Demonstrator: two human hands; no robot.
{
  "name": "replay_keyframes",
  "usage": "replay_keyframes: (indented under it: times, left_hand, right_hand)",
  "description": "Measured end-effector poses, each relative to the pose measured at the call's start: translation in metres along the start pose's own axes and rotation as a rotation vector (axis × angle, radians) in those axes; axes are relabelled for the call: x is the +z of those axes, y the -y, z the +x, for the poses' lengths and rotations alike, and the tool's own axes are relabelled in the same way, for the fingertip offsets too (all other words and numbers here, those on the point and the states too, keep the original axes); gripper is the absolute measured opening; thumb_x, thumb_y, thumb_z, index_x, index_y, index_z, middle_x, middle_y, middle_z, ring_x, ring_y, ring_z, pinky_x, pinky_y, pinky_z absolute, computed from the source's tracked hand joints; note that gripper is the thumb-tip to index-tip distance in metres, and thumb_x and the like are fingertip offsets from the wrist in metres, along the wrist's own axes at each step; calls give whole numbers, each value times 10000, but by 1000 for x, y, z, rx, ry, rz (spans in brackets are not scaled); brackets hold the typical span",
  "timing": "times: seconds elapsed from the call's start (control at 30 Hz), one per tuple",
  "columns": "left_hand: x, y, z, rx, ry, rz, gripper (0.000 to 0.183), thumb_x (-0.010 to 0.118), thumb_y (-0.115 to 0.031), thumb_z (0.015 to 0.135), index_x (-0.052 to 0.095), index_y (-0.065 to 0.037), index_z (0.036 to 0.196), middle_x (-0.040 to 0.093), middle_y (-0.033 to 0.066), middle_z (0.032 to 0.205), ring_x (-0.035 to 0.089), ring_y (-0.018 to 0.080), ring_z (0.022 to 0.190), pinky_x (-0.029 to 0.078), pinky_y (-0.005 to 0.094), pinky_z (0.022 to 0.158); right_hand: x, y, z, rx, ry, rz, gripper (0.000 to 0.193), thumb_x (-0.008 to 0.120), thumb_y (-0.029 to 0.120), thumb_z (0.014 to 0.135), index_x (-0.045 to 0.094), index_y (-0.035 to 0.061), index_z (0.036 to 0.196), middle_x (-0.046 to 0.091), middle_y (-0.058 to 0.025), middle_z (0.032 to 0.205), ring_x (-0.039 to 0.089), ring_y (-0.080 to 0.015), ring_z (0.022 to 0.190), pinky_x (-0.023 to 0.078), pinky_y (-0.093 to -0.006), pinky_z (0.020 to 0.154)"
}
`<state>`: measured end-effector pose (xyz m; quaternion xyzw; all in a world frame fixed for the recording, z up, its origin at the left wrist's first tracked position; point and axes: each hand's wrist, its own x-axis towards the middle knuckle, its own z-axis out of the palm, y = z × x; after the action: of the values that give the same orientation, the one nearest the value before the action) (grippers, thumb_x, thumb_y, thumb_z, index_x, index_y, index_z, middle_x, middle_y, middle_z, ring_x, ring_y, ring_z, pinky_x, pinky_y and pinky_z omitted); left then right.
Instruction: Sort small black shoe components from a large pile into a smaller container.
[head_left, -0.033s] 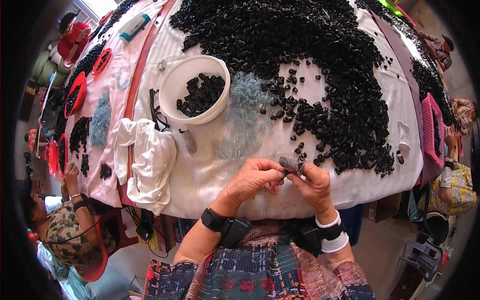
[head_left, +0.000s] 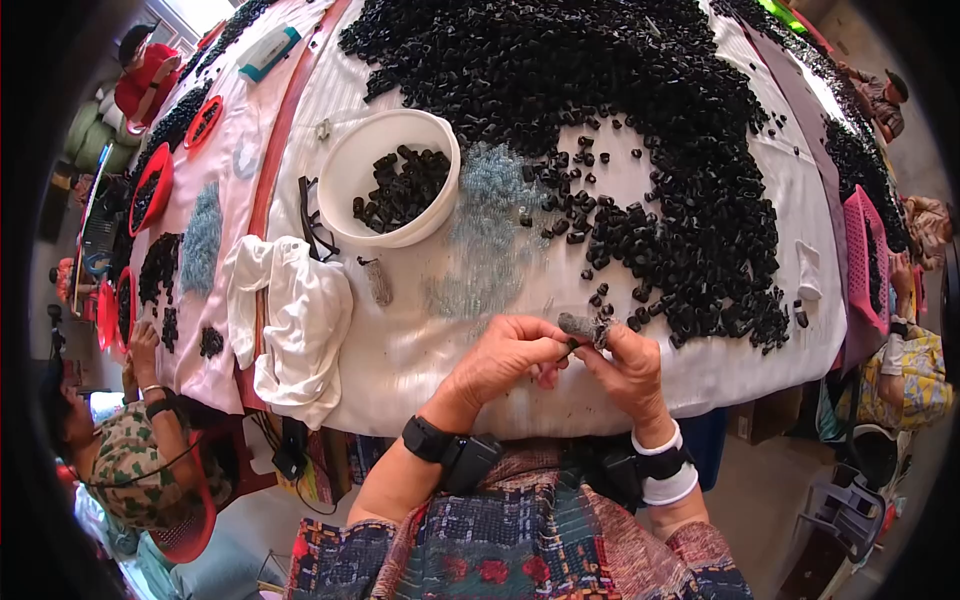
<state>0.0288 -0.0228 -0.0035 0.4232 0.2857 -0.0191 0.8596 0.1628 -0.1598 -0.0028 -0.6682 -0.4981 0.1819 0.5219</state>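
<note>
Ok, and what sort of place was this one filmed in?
Probably a hand-work workshop: a large heap of small black pieces spreads over a cloth-covered table, a white bowl holds more, and other people are beside similar heaps on both sides.

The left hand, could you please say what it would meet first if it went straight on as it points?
The left hand would probably meet the right hand first, with the grey bundle at its fingers, though depth is unclear.
</note>
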Motion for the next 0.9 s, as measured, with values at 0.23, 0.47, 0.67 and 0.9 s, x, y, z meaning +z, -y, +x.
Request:
replay_keyframes:
  times: [0.23, 0.47, 0.67, 0.9]
  left_hand:
    - [9, 1, 2, 33, -63, -75, 121, 625, -81, 830, 636, 14, 904, 645, 68, 761, 607, 110, 622, 509, 238, 548]
    - [7, 9, 3, 109, -150, -140, 147, 636, -104, 825, 633, 5, 923, 654, 73, 770, 619, 102, 645, 505, 209, 587]
    - [14, 6, 0, 138, -155, -196, 147, 628, -80, 822, 626, 30, 919, 654, 82, 805, 637, 131, 713, 523, 230, 641]
    - [13, 6, 2, 121, -142, -191, 130, 621, -64, 825, 624, 34, 911, 653, 82, 810, 638, 137, 729, 527, 237, 661]
  right_hand:
    - [6, -6, -3, 18, -83, 6, 309, 694, -15, 683, 627, 14, 982, 630, -104, 810, 612, -244, 684, 478, -296, 614]
    - [15, 4, 0, -201, -109, -246, 454, 776, 123, 616, 596, -10, 1011, 559, -144, 963, 547, -289, 831, 473, -340, 691]
    - [21, 3, -1, -161, -101, -289, 452, 789, 127, 599, 594, -10, 983, 552, -155, 973, 545, -314, 869, 474, -376, 732]
    - [26, 0, -2, -229, -169, -353, 397, 787, 92, 590, 582, -13, 914, 550, -151, 906, 544, -312, 789, 472, -375, 667]
